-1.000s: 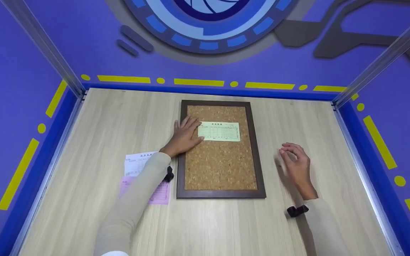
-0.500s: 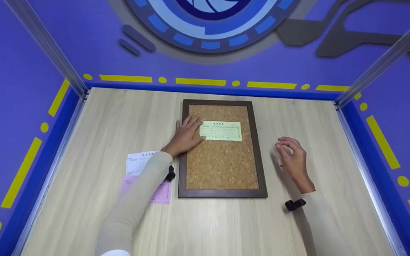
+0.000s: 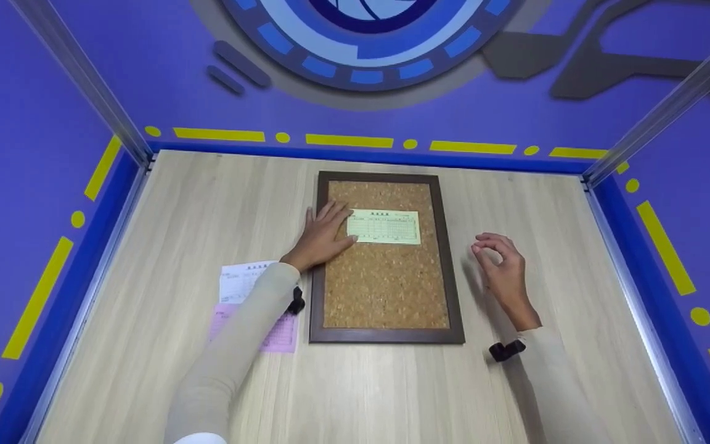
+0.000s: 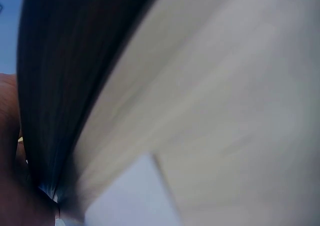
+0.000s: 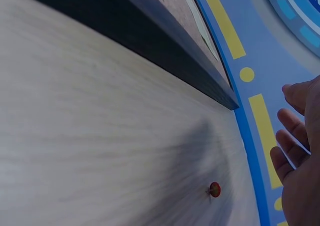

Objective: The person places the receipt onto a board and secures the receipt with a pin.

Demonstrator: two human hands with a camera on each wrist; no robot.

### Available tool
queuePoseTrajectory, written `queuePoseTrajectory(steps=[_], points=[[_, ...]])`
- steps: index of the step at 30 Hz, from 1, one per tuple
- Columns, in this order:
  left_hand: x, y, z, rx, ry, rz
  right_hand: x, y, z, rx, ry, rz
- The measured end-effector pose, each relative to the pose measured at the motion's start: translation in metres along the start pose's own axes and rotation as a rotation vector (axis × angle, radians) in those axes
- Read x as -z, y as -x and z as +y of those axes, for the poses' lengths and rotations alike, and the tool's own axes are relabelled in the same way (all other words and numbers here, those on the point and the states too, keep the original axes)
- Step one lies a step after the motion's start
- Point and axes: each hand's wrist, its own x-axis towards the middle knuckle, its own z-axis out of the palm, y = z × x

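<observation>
A green printed slip (image 3: 384, 227) lies across the upper part of a dark-framed cork board (image 3: 386, 283). My left hand (image 3: 321, 239) rests on the board's left side, fingers extended, thumb and fingertips at the slip's left edge. To the right of the board, my right hand (image 3: 503, 268) hovers above the table with thumb and index tips brought together; whether something sits between them is too small to see. Below that hand, a red pushpin (image 5: 215, 189) lies on the table in the right wrist view.
Left of the board, a white slip (image 3: 238, 283) and a purple slip (image 3: 278, 339) lie on the wooden table (image 3: 386, 394), partly hidden by the left forearm. A blue printed wall (image 3: 330, 120) closes the back, with similar panels at both sides.
My right hand has moved a little left and away from me, toward the board. The left hand stays in place on the board, and the slips have not shifted.
</observation>
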Motion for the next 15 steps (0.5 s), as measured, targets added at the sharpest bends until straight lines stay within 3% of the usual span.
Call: queuePoseTrajectory(steps=[15], points=[[-0.002,0.000,-0.002,0.007,0.000,0.000,-0.010,-0.011,-0.012,0.010,-0.023,-0.038]])
